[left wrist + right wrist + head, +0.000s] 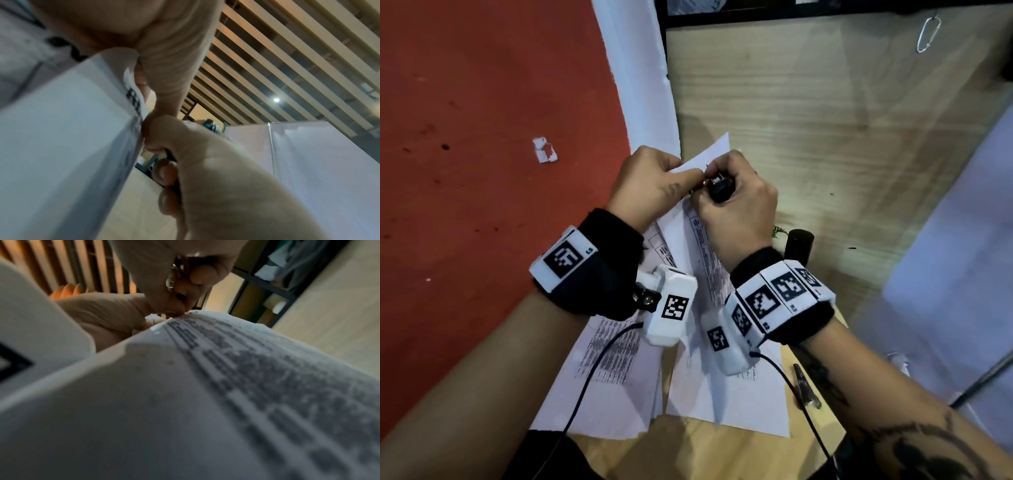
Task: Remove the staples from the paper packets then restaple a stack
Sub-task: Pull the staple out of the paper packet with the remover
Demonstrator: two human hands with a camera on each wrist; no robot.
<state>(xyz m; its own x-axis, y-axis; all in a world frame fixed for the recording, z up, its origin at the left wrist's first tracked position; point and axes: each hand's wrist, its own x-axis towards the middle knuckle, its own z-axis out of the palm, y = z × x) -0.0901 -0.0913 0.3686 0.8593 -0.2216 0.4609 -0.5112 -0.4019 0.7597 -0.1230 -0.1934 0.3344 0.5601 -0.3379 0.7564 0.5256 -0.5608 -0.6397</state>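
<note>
A printed paper packet [705,260] lies on the wooden table [825,137] with its top corner lifted. My left hand [681,176] pinches that corner between thumb and fingers. My right hand [726,174] grips a black staple remover [720,187] with its metal tip at the corner, right against the left thumb. From the left wrist, the packet [61,129] runs up into my left hand [164,91], and the right hand [205,162] curls round the dark staple remover [209,125]. From the right wrist, the staple remover [174,275] shows between my right fingers [201,275] above the packet [226,386]. The staple itself is hidden.
A second printed stack [613,363] lies under my left wrist at the table's left edge. A black cylinder [798,245] stands right of my right wrist, and a dark pen-like object [804,387] lies nearer me. A torn paper scrap [544,149] is on the red floor.
</note>
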